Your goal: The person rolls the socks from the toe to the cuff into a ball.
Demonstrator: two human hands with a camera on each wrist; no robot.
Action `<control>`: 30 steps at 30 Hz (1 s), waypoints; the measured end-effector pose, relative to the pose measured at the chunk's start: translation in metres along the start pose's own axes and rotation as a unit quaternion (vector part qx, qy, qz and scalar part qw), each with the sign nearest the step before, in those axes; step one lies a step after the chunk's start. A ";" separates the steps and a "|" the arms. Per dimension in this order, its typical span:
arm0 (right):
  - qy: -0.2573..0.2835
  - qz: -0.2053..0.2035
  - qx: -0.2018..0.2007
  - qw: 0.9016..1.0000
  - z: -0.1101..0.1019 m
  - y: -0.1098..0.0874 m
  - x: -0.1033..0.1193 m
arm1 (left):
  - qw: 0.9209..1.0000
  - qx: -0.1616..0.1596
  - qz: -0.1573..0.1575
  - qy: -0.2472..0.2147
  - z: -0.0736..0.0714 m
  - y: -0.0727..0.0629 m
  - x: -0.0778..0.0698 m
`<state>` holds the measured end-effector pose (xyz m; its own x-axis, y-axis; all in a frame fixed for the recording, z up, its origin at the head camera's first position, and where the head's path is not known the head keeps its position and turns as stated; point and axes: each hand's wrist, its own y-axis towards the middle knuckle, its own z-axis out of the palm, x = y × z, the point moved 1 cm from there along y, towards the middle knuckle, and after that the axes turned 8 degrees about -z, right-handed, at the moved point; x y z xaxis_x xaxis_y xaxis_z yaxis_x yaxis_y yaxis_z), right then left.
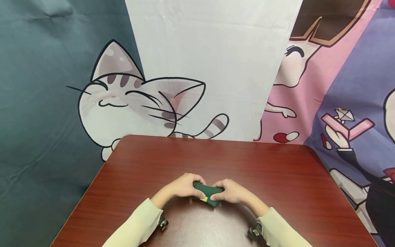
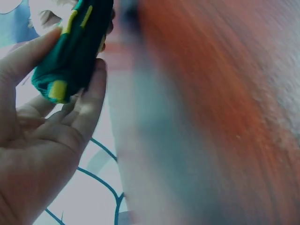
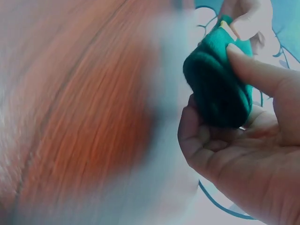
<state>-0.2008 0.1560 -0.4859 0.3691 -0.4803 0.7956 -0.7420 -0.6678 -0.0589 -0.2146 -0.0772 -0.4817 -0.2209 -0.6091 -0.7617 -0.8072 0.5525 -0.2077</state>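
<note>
A dark green bundle of ribbed knit fabric point(image 1: 209, 189), folded thick and marked with yellow, is held above the table between both hands. It may be folded socks, but the frames do not settle its kind. My left hand point(image 1: 186, 186) grips its left end, thumb on the near side. On the right end, my right hand point(image 1: 232, 192) pinches it between thumb and curled fingers. The left wrist view shows a yellow patch point(image 2: 57, 90) at the bundle's end and yellow stripes along its side. In the right wrist view the rounded folded end point(image 3: 218, 93) faces the camera.
A reddish-brown wooden table point(image 1: 148, 161) with rounded far corners lies under the hands. Behind it hangs a cloth backdrop point(image 1: 216, 51) printed with a cartoon cat and figures. Dark wrist cameras sit below both pale sleeves point(image 1: 140, 223).
</note>
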 end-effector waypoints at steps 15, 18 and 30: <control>0.245 0.022 -0.076 0.966 0.003 -0.020 0.026 | 0.962 -0.076 0.057 -0.257 -0.007 -0.008 -0.032; 0.286 0.032 -0.096 0.953 0.010 -0.021 0.028 | 0.960 -0.078 0.064 -0.263 -0.010 -0.006 -0.035; 0.349 0.029 -0.125 0.928 0.028 -0.032 0.044 | 0.974 -0.008 0.105 -0.201 -0.022 -0.005 -0.043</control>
<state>-0.1453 0.1405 -0.4654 -0.0627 0.0335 0.9975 -0.8885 -0.4571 -0.0405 -0.2131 -0.0669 -0.4343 -0.1536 -0.2095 -0.9657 -0.7765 0.6300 -0.0132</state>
